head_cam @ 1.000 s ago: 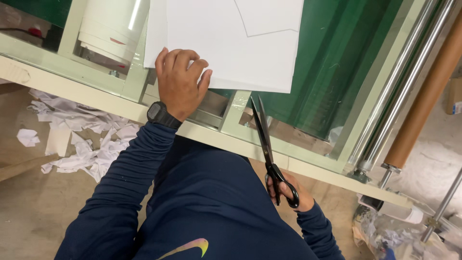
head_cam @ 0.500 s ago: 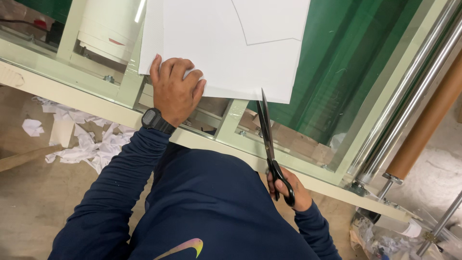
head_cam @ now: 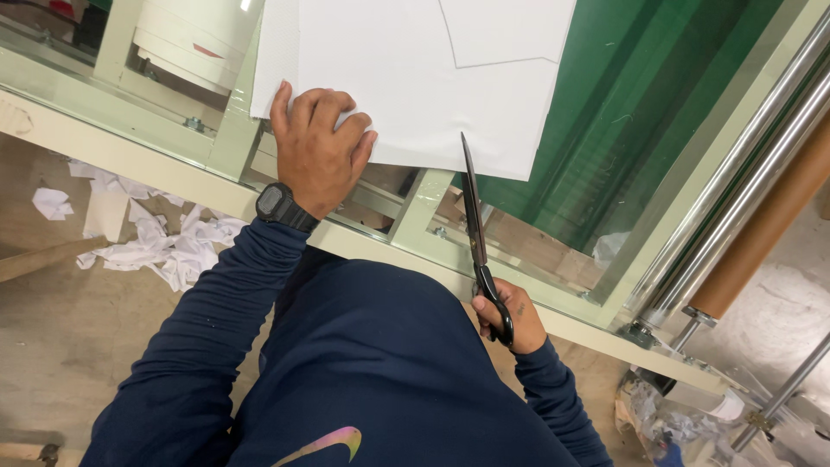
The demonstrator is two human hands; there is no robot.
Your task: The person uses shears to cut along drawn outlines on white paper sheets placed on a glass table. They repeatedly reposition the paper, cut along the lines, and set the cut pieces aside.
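Observation:
A large white paper sheet (head_cam: 415, 78) lies on a glass-topped table with a green surface (head_cam: 640, 104). A faint pencil outline is drawn on its upper part. My left hand (head_cam: 318, 147) presses flat on the sheet's near left edge; a black watch sits on that wrist. My right hand (head_cam: 506, 316) grips the black handles of long scissors (head_cam: 474, 233). The blades point away from me and their tip touches the sheet's near edge.
A pale green table frame (head_cam: 173, 169) runs along the near edge. A white roll (head_cam: 194, 39) sits at upper left. Metal bars and a brown cardboard tube (head_cam: 761, 233) lie at right. Crumpled white paper scraps (head_cam: 164, 246) litter the floor at left.
The scissors have moved forward and left, so the tip now meets the sheet's near edge. My left hand stays pressed on the paper.

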